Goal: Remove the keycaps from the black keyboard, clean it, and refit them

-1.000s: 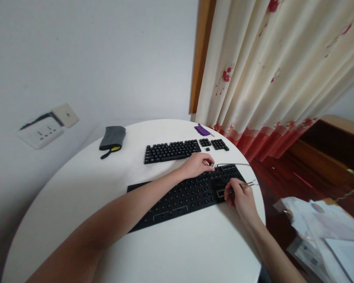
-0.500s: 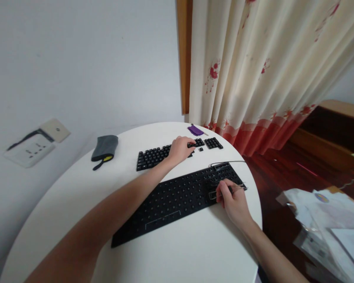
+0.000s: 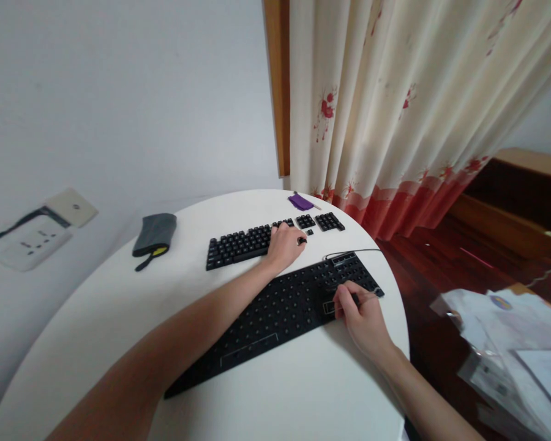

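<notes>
A bare black keyboard base without keycaps lies across the round white table. Behind it, removed black keycaps are laid out in keyboard order, with two smaller groups to the right. My left hand rests curled at the right end of the keycap rows, fingertips pinched on one loose black keycap. My right hand rests on the base's right end, closed on a thin wire keycap puller.
A grey pouch with a yellow edge lies at the table's back left. A purple object sits at the far edge by the floral curtain. Wall sockets are at left, papers at lower right.
My left hand moved from the keyboard base to the keycap rows behind it, then drew back slightly to a loose keycap. My right hand stayed on the base with the puller.
</notes>
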Action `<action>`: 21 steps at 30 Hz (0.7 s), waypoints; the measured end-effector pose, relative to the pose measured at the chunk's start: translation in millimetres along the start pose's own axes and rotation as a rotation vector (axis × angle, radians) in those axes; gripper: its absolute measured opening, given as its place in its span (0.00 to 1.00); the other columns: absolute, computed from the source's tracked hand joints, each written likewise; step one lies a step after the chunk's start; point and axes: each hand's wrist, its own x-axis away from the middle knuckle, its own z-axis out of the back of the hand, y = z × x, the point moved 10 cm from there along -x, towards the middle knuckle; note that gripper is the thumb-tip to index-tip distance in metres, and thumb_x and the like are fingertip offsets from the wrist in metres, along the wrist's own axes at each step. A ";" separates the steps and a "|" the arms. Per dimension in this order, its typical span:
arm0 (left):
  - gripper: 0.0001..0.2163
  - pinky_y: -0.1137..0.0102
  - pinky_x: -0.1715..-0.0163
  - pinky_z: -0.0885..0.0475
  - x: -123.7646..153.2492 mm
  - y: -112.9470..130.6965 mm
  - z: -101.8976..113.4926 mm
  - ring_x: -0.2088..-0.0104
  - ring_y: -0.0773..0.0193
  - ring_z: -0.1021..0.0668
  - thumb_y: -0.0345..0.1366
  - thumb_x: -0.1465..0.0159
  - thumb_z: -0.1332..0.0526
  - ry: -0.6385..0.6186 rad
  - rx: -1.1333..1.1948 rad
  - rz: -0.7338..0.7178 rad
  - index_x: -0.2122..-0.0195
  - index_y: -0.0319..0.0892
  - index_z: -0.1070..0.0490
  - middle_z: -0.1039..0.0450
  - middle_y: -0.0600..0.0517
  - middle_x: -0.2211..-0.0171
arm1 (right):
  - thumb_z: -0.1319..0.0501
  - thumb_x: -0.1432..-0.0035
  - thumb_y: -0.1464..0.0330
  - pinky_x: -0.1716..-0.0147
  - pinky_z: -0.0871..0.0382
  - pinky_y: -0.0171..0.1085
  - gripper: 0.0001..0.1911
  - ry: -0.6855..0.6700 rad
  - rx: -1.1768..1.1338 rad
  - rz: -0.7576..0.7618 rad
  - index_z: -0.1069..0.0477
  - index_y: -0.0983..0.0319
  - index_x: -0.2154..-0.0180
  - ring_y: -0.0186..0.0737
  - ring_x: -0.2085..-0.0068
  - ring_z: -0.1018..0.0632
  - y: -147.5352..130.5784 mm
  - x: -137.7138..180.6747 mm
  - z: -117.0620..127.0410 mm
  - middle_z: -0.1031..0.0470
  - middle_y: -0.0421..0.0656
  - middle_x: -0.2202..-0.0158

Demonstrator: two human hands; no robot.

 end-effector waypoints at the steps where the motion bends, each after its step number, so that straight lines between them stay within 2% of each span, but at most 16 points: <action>1: 0.07 0.54 0.51 0.40 0.0 -0.4 0.2 0.54 0.51 0.29 0.35 0.37 0.38 0.005 -0.002 -0.002 0.62 0.48 0.19 0.20 0.50 0.58 | 0.46 0.32 0.56 0.79 0.43 0.33 0.21 0.003 0.006 0.005 0.34 0.61 0.75 0.33 0.79 0.34 -1.1 0.0 0.5 0.35 0.38 0.81; 8: 0.04 0.55 0.53 0.38 3.5 -2.5 10.3 0.52 0.49 0.32 0.36 0.41 0.34 0.102 -0.020 -0.006 0.65 0.47 0.20 0.27 0.47 0.55 | 0.46 0.33 0.56 0.79 0.44 0.34 0.21 0.013 0.016 0.021 0.34 0.61 0.75 0.33 0.80 0.35 -6.6 1.1 2.3 0.35 0.38 0.82; 11: 0.07 0.55 0.53 0.38 3.9 -2.1 13.0 0.52 0.49 0.33 0.37 0.42 0.32 0.127 -0.019 -0.002 0.62 0.48 0.20 0.29 0.47 0.55 | 0.45 0.33 0.56 0.79 0.44 0.34 0.21 0.018 0.020 0.032 0.34 0.60 0.76 0.33 0.80 0.35 -8.5 1.6 2.8 0.35 0.38 0.82; 21: 0.04 0.54 0.52 0.38 2.3 -7.2 11.3 0.49 0.49 0.35 0.34 0.41 0.34 0.129 -0.001 0.013 0.66 0.48 0.20 0.32 0.48 0.51 | 0.46 0.33 0.57 0.78 0.42 0.34 0.21 0.013 0.029 0.051 0.34 0.60 0.76 0.33 0.79 0.34 -7.1 0.5 1.8 0.35 0.38 0.82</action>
